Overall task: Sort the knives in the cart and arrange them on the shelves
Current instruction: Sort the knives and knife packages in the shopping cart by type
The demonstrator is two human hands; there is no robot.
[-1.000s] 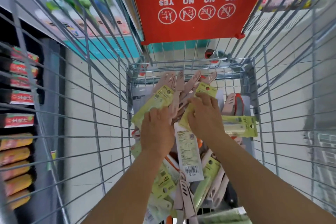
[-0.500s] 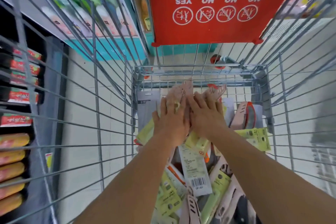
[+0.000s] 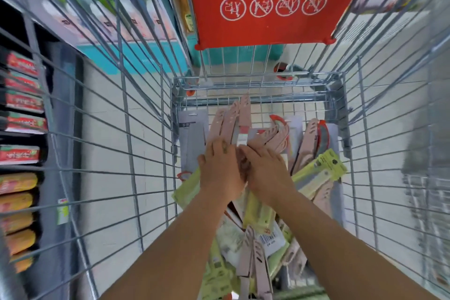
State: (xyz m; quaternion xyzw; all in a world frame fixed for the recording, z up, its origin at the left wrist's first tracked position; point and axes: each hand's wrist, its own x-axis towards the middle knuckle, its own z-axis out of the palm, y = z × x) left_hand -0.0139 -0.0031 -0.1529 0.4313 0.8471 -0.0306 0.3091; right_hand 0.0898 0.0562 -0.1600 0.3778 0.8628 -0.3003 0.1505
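1. Wire cart point(image 3: 151, 143) seen from above; grey metal mesh walls on all sides; red plastic flap point(image 3: 265, 2) at the far end, printed with YES, NO, NO, NO and round pictograms.
2. Cart holds a loose heap of packaged knives point(image 3: 258, 221), lying crosswise over each other; pink-sheathed ones, yellow-green card packs, white barcode labels showing near the bottom of the heap.
3. Fan of pink knives point(image 3: 233, 119) at the far end of the cart, tips toward the red flap; grey backing card point(image 3: 192, 139) lies flat just left of them.
4. Another pink knife with a red-edged one beside it point(image 3: 316, 139) leans at the far right corner; yellow-green pack point(image 3: 323, 170) lies tilted below it.
5. Left hand point(image 3: 220, 173) is down in the cart on the near end of the pink fan; fingers bent over the bundle, gripping it; thumb out to the left.
6. Right hand point(image 3: 265, 173) touches the left one, fingers curled on the same pink bundle from the right side; exact pinch is hidden by the knuckles.
7. Both forearms reach in from the near edge.
8. Shelves point(image 3: 22, 129) at far left, outside the cart, hold red-label packs above and orange packs below; blurred.
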